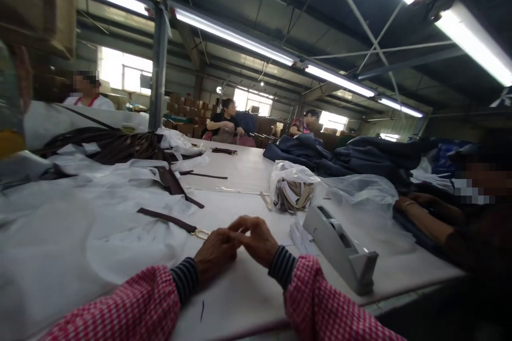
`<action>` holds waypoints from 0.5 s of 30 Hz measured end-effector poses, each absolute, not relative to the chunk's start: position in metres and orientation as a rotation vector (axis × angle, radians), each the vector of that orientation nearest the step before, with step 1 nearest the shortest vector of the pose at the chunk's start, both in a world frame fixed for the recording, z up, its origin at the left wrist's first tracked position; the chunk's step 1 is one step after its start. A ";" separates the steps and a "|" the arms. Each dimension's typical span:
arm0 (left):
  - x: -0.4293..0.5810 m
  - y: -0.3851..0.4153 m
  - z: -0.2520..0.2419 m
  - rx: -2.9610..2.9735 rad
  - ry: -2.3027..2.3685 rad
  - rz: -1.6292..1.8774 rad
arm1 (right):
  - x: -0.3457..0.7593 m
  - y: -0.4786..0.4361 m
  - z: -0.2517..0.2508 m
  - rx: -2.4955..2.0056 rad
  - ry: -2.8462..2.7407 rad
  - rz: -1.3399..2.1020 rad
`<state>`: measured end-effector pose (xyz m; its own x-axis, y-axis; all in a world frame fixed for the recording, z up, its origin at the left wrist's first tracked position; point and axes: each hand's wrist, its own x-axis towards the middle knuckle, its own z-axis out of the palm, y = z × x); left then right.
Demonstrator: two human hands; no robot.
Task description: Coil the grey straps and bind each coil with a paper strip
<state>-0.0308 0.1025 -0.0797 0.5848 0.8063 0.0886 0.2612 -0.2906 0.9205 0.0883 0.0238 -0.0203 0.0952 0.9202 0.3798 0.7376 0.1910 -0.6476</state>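
A dark brown strap (168,218) with a gold-coloured metal buckle (200,233) reaches across the white table from the left to my left hand (217,253). The fingers of that hand are curled closed at the buckle end, and the part of the strap inside them is hidden. My right hand (256,238) meets it from the right, with thumb and forefinger pinched together against the left fingertips. Whatever lies between these fingertips is too small or covered to make out. Both hands are just above the table top.
Brown straps (116,144) lie heaped on white sheeting (52,234) at left. A grey tape dispenser (340,248) stands right of my hands, near white slips (303,238) and a plastic bag (294,186) of strips. Dark blue fabric (352,157) is piled beyond. A co-worker's arm (432,218) reaches in at right.
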 end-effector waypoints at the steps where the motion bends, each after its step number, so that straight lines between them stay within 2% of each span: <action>1: -0.032 0.102 -0.080 1.883 0.778 0.665 | 0.120 0.022 -0.023 -1.667 -1.635 0.242; 7: -0.033 0.105 -0.080 1.991 0.656 0.635 | 0.235 0.017 -0.006 -1.967 -1.494 0.055; 11: -0.032 0.106 -0.081 2.030 0.724 0.652 | 0.228 0.044 -0.009 -1.962 -1.592 0.121; 15: -0.030 0.104 -0.082 2.066 0.771 0.609 | 0.182 0.065 -0.042 -1.812 -1.831 0.310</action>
<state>-0.0305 0.1041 -0.0823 0.6945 0.7050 0.1439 0.3037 -0.4685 0.8296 0.1820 0.0648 -0.0425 0.0501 0.9760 0.2121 0.8519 0.0691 -0.5192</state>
